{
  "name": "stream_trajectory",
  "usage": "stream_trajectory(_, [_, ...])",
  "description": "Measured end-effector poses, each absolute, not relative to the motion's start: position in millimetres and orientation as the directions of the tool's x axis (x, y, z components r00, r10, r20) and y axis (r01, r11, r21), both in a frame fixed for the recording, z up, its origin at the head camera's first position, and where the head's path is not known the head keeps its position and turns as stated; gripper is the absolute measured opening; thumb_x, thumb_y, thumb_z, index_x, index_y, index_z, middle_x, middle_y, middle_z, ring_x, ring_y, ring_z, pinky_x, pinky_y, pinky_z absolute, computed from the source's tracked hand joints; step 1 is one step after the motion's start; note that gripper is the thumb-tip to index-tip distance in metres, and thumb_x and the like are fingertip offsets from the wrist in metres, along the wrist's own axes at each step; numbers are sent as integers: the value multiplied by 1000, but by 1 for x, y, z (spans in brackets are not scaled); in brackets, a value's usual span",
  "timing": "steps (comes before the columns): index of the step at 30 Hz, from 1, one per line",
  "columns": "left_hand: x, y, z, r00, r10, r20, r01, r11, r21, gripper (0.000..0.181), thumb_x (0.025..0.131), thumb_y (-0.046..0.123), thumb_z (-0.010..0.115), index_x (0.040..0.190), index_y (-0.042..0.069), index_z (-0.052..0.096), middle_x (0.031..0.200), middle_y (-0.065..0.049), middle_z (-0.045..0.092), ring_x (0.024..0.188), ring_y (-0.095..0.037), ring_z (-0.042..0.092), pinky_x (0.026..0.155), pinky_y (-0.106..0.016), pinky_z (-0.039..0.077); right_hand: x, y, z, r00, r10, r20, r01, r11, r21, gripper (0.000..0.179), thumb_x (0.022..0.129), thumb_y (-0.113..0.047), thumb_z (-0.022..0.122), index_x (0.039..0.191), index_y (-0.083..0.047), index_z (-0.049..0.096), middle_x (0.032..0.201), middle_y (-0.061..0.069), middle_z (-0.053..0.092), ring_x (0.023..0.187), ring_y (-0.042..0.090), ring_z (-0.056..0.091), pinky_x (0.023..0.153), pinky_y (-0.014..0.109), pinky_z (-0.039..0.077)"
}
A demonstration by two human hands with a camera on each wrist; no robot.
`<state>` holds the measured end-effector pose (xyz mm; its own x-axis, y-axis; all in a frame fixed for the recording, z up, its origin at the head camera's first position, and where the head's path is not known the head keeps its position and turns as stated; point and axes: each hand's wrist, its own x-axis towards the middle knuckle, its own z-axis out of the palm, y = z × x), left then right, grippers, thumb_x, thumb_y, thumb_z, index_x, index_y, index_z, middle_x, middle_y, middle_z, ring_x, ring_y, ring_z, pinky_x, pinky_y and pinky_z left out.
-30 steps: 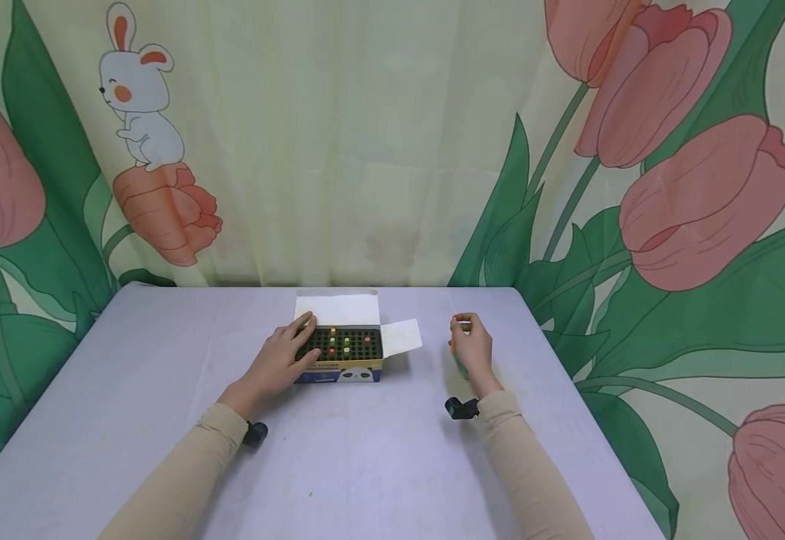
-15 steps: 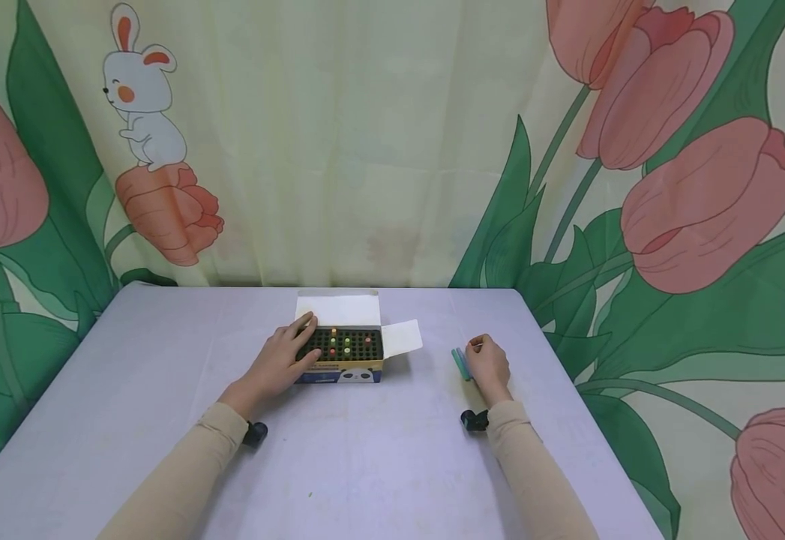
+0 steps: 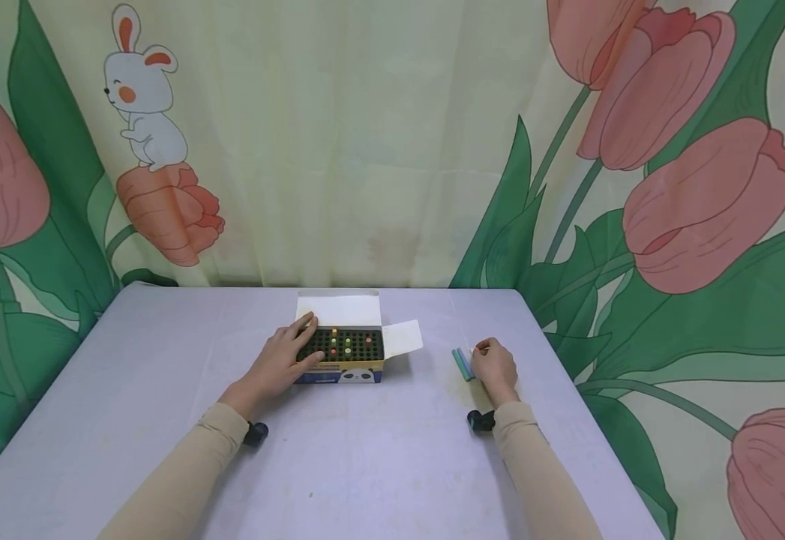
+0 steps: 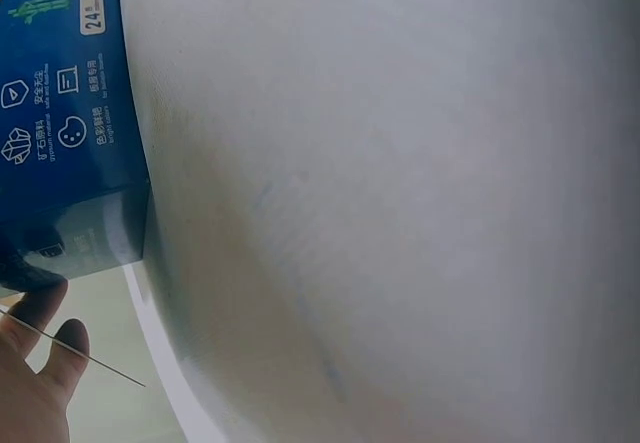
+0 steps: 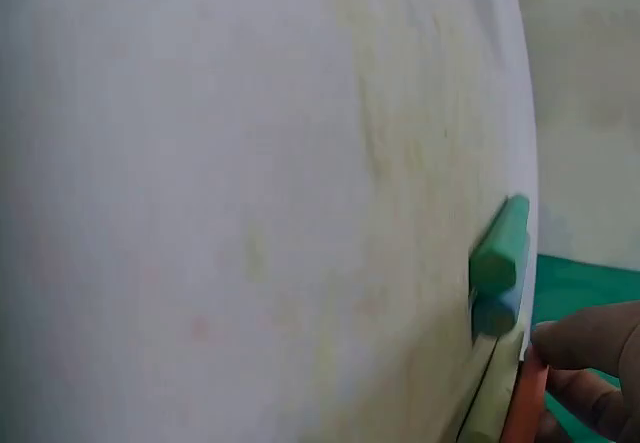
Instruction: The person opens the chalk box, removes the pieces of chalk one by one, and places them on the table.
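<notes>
In the head view my left hand rests with spread fingers on the left end of an open chalk box. Upright chalk ends in a few colours show among the dark holes of its insert. My right hand is on the right of the table, pinching an orange chalk stick between thumb and finger. That stick is beside a pale yellow chalk. A green chalk and a blue chalk lie just left of the hand.
The box's white lid stands up at its back, and a white side flap sticks out to the right. A pale cloth covers the table. Behind it hangs a printed curtain.
My right hand has moved right and nearer to me with the orange chalk, uncovering the green and blue chalks. The left hand and box have stayed in place.
</notes>
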<state>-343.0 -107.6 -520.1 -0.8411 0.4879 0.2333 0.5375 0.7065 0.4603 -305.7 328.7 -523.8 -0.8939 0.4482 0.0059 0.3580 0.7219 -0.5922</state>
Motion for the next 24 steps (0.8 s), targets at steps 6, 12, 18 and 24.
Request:
stream_trajectory(6, [-343,-106,-519,-857,476,199,510,726,462,89,100,60,59,166,11,24,173,-10,18,144,-46,36,115,-68,30,-301,339,-525,-893,449,10,358,726,-587,29,103,-21,51,118,0,65,116,22,70,102,38,67,84,50,52])
stream_trajectory(12, [-345,-105,-520,-866,469,173,494,747,446,102,92,64,68,166,12,22,173,-9,18,144,-46,37,114,-68,33,-301,342,-527,-899,437,20,344,734,-585,29,101,-20,53,117,0,66,115,21,70,102,37,67,84,50,52])
stream_trajectory(18, [-344,-104,-519,-866,466,183,495,747,443,101,92,64,69,166,12,24,173,-9,19,143,-47,38,113,-68,34,-300,340,-526,-902,431,18,341,739,-581,29,102,-20,53,117,0,67,115,21,71,103,37,67,85,50,53])
stream_trajectory(24, [-342,-104,-516,-869,462,179,490,749,446,98,94,63,66,166,13,23,173,-9,19,144,-47,38,113,-68,34,-300,338,-525,-901,434,11,349,740,-575,30,102,-19,53,118,1,66,116,22,70,103,38,67,85,50,53])
